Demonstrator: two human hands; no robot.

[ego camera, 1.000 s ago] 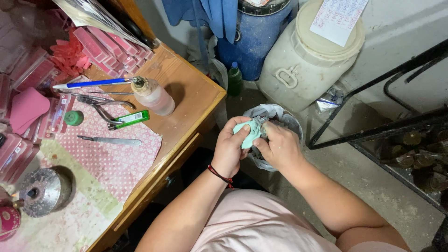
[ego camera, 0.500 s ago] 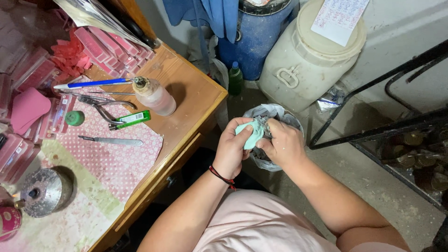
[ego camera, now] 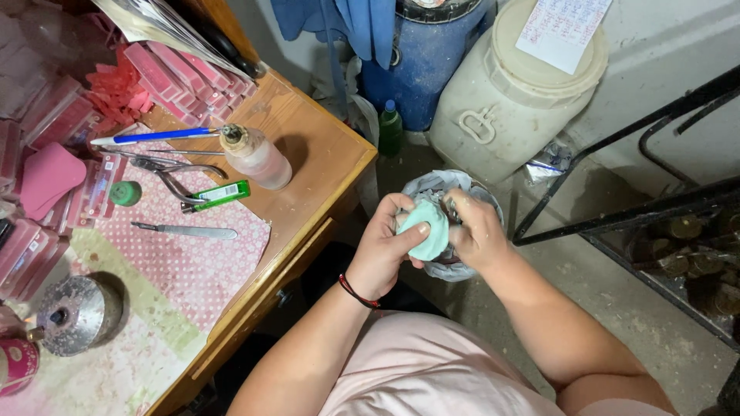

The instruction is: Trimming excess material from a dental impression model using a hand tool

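Head view: both hands were off the desk, held over a small bin [ego camera: 487, 202] lined with a plastic bag, probably so any scraps would drop into it. Left hand [ego camera: 385, 250] had its fingers curled shut around a pale green wad [ego camera: 425, 228], thumb pressed on its front. Right hand [ego camera: 478, 231] pinched the wad's far side, fingers closed on it. The wad sat between the two palms, directly above the bin opening.

Desk [ego camera: 320, 166] count: one blue pen [ego camera: 150, 136], one pair of pliers [ego camera: 166, 173], one green lighter [ego camera: 220, 196], one metal file [ego camera: 185, 230], one small bottle [ego camera: 258, 158] lying on its side, one round metal burner [ego camera: 73, 314]. Tools lay grouped on the patterned mat, close to the seat for easy reach.

Floor: one white tub [ego camera: 509, 100], one blue drum [ego camera: 428, 58], one green bottle [ego camera: 390, 127] between them and the desk.
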